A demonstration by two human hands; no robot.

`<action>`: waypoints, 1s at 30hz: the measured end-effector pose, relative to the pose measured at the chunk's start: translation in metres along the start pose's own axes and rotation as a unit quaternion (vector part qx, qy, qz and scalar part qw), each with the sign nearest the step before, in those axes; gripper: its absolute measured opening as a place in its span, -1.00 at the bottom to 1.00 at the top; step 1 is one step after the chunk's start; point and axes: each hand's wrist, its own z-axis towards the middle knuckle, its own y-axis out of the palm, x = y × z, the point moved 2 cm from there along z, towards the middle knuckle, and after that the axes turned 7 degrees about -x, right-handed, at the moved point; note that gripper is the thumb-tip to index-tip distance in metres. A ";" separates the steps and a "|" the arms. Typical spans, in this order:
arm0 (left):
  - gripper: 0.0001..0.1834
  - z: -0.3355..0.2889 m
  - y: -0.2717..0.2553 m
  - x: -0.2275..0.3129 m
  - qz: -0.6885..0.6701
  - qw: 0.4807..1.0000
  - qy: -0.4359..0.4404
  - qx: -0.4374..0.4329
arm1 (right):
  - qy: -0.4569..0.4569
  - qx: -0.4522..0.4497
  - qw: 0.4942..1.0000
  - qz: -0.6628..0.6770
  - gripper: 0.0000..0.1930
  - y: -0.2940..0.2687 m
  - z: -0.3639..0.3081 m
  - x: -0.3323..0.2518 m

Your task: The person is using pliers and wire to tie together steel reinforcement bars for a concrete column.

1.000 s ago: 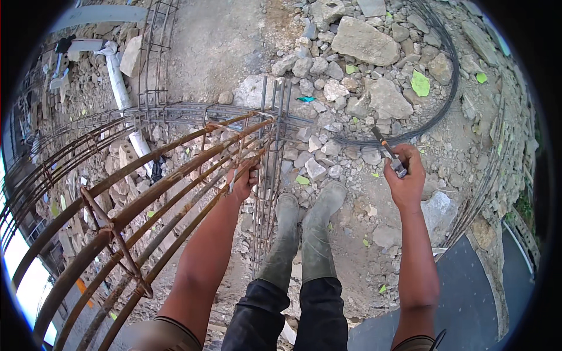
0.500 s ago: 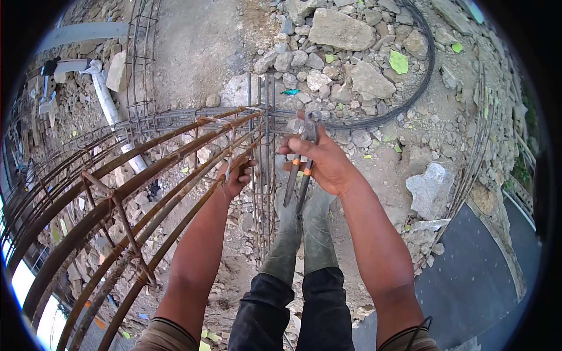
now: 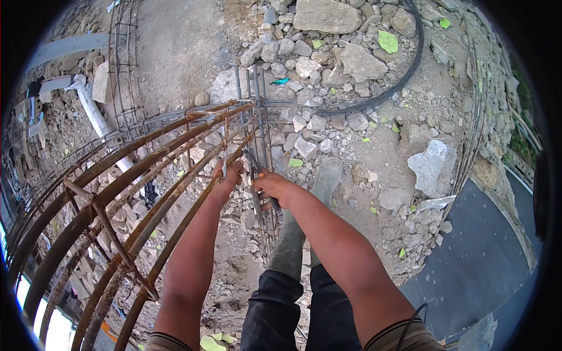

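Observation:
My right hand (image 3: pixel 275 188) is closed around a pair of dark pincers (image 3: pixel 250 159) with orange marks on the handles. Their jaws point at the end of a rusty rebar cage (image 3: pixel 104 200), beside an upright of thin grey steel bars (image 3: pixel 256 88). Just left of the jaws, my left hand (image 3: pixel 230 175) reaches past the cage's lower bars with its fingers curled together. Whatever is between those fingers is too small or hidden to name. Both hands are close together, and the pincers partly cover the grey bars.
Rubble and a large pale stone (image 3: pixel 432 167) lie to the right. A coil of black wire or rod (image 3: pixel 380 102) curves at the back. A white pipe (image 3: pixel 96 111) lies on the left, and a dark grey sheet (image 3: pixel 468 245) at the right. My boots (image 3: pixel 325 178) stand below the hands.
My right hand has brought the pincers left and down, from apart to beside the left hand at the bars. The left fingers stay curled, and the view has shifted slightly.

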 end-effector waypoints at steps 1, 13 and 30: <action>-0.49 0.001 0.002 -0.002 -0.014 1.000 -0.002 0.012 | -0.008 -0.021 0.998 0.051 -0.65 0.001 -0.001 -0.003; -0.48 -0.007 -0.008 0.010 0.022 0.999 0.002 -0.044 | 0.007 -0.020 0.996 0.086 -0.81 0.009 0.005 -0.017; -0.66 -0.194 0.040 0.028 0.212 0.949 -0.100 -0.212 | -0.062 0.005 0.973 0.221 -0.65 0.054 -0.001 -0.001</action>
